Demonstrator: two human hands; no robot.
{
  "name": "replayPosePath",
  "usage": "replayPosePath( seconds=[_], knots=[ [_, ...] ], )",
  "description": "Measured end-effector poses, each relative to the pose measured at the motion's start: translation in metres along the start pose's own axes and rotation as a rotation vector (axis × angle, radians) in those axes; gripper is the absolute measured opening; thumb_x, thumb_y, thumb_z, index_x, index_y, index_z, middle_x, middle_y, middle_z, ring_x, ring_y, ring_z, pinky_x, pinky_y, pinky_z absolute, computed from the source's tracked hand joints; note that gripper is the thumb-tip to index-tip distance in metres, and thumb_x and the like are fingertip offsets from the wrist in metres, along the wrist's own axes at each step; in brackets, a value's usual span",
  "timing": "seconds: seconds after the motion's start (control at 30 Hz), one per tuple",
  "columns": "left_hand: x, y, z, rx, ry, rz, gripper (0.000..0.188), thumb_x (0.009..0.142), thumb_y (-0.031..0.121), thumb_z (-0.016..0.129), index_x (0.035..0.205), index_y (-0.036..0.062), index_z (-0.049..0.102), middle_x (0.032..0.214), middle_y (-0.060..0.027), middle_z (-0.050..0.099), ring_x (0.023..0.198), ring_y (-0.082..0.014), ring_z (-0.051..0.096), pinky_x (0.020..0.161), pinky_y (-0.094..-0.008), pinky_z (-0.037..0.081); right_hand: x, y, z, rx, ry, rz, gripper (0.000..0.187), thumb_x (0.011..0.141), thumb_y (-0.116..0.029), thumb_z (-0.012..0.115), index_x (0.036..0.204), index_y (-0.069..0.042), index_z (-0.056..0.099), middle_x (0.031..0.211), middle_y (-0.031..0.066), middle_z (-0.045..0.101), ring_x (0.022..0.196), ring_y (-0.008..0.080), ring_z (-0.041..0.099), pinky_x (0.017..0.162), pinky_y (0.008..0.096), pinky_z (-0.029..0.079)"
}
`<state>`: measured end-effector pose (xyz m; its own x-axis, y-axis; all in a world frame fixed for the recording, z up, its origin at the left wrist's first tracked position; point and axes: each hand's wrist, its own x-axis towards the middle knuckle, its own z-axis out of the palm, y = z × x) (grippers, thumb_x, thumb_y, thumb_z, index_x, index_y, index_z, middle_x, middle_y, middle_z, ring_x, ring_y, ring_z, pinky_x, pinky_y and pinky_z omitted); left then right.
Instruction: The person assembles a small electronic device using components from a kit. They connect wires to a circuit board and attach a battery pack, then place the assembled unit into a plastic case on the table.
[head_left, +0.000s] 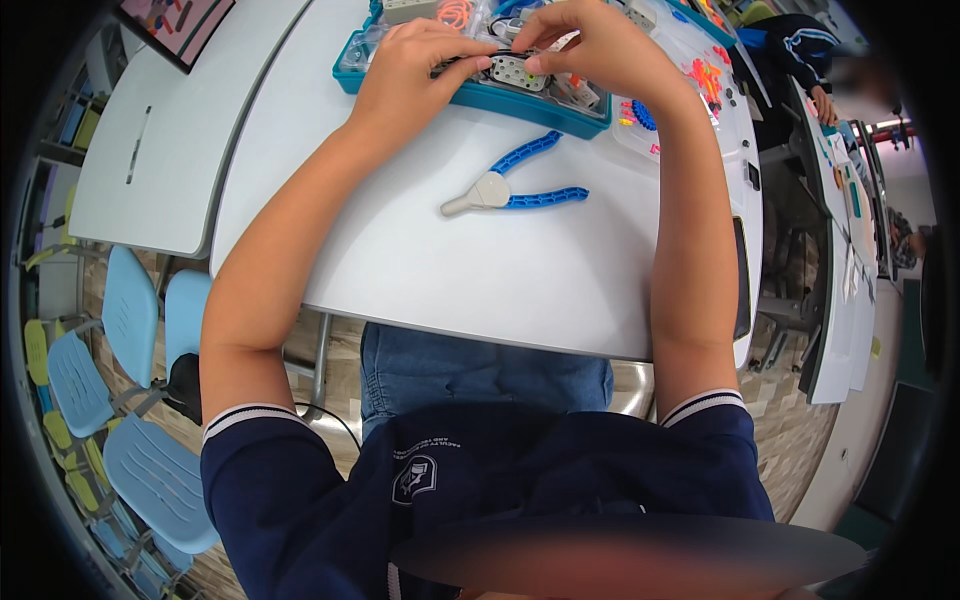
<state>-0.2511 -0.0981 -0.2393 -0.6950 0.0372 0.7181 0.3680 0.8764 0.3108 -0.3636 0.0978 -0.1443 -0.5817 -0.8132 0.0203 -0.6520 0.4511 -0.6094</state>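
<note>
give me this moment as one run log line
left hand + right hand: pinch thin dark strip | over teal plastic parts tray | blue-handled grey plastic pliers: untouched on white table

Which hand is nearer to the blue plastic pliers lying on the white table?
Left, by a little. The left hand is up and to the left of the pliers, over the teal tray. The right hand is higher, above and slightly right of them. Neither hand touches the pliers.

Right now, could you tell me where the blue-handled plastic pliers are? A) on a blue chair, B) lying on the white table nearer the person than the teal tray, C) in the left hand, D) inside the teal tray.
B: the pliers lie untouched on the white table, nearer the person than the teal tray, while both hands work over the tray.
</note>
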Motion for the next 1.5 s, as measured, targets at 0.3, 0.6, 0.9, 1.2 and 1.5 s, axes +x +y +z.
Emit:
replayPosePath(
  seconds=[0.3,0.6,0.9,1.2,1.5],
  knots=[
    [0.001,0.001,0.002,-0.023,-0.011,0.012,0.020,0.091,0.014,0.075,0.110,0.0127,0.081,0.102,-0.0056,0.077,0.105,-0.0211,0.066,0.093,-0.0346,0.052,0.018,0.036,0.021,-0.172,0.066,-0.194,0.046,0.075,-0.034,0.090,0.104,-0.002,0.076,0.098,0.0161,0.075,0.094,0.0281,0.073,0.083,0.0379,0.057],
    [0.002,0.004,0.000,-0.042,-0.033,-0.017,0.020,0.090,0.015,0.077,0.110,0.0124,0.081,0.105,-0.0056,0.077,0.107,-0.0210,0.065,0.094,-0.0350,0.052,0.018,0.032,0.016,-0.153,-0.024,-0.130,0.041,0.078,-0.034,0.089,0.104,-0.005,0.075,0.095,0.0102,0.075,0.090,0.0207,0.070,0.078,0.0340,0.054],
    [0.001,0.008,-0.003,-0.043,-0.083,-0.026,0.040,0.085,0.031,0.083,0.118,0.0093,0.076,0.115,-0.0047,0.075,0.119,-0.0246,0.059,0.102,-0.0384,0.047,-0.001,0.003,0.003,-0.081,-0.032,-0.122,0.018,0.077,-0.006,0.082,0.089,0.003,0.071,0.076,0.0124,0.072,0.071,0.0209,0.067,0.068,0.0329,0.053],
    [-0.001,0.011,0.005,-0.029,-0.044,-0.023,0.063,0.079,0.052,0.084,0.127,0.0129,0.071,0.109,-0.0061,0.074,0.117,-0.0272,0.057,0.107,-0.0446,0.037,-0.009,-0.014,-0.007,-0.190,-0.045,-0.198,0.010,0.078,-0.004,0.078,0.083,0.003,0.074,0.073,0.0136,0.070,0.068,0.0199,0.065,0.066,0.0324,0.052],
    [0.003,0.018,-0.007,-0.097,-0.143,-0.061,0.064,0.079,0.038,0.088,0.137,0.0201,0.067,0.119,-0.0038,0.070,0.123,-0.0239,0.051,0.110,-0.0399,0.038,-0.013,-0.016,-0.018,-0.206,-0.009,-0.133,0.007,0.079,-0.002,0.079,0.085,0.001,0.077,0.078,0.0126,0.074,0.070,0.0176,0.069,0.068,0.0310,0.054]
  ],
)
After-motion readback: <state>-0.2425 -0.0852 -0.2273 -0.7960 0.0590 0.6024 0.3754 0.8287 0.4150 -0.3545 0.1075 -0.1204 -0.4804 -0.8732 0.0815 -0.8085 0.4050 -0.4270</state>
